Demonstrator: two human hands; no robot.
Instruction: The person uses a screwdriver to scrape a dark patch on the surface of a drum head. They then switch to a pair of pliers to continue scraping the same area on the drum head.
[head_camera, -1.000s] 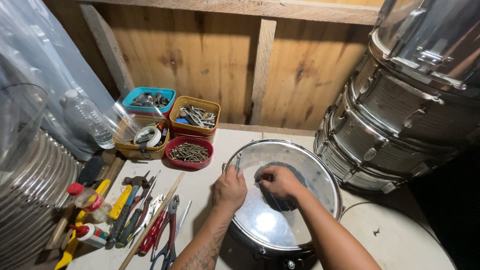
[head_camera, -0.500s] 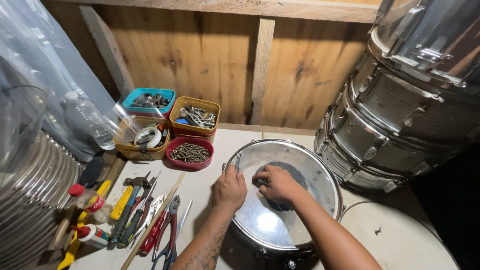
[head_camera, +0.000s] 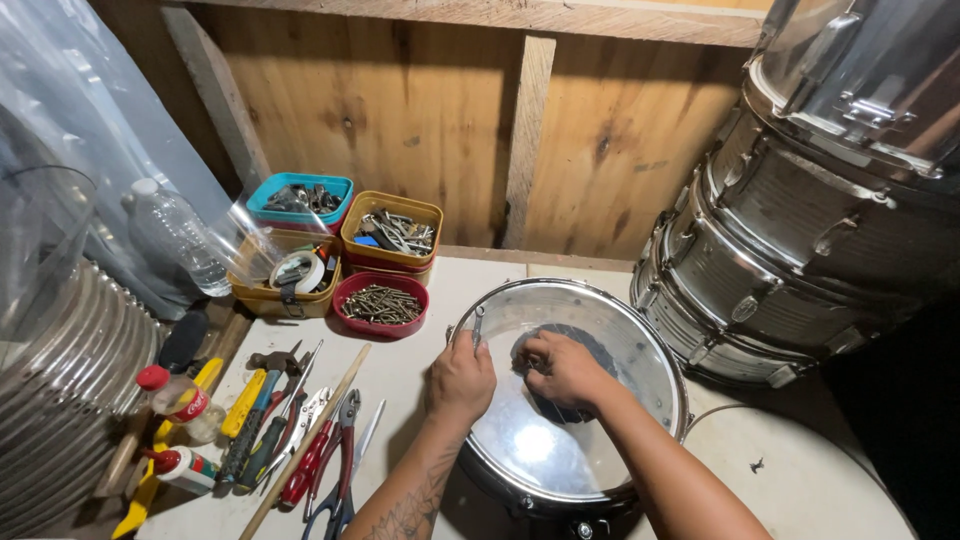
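— Two hands on the drum (head_camera: 560, 440) now: your left hand (head_camera: 462, 380) has slid up to the near-left rim, fingers curled around a small metal key (head_camera: 478, 325) standing upright there.

— And my right?

— Your right hand (head_camera: 560, 368) stays fisted on the clear head; whether it pinches anything, I cannot tell. The drum hasn't shifted on the table (head_camera: 800, 480), beside the pliers (head_camera: 340, 450).

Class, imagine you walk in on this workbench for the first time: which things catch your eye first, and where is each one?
First comes the shiny drum at centre bench, with the left hand on its near-left rim and the right hand on its clear head. At right rises a stack of metal drum shells. At left lie hand tools, with small tubs of screws behind them against the wooden wall.
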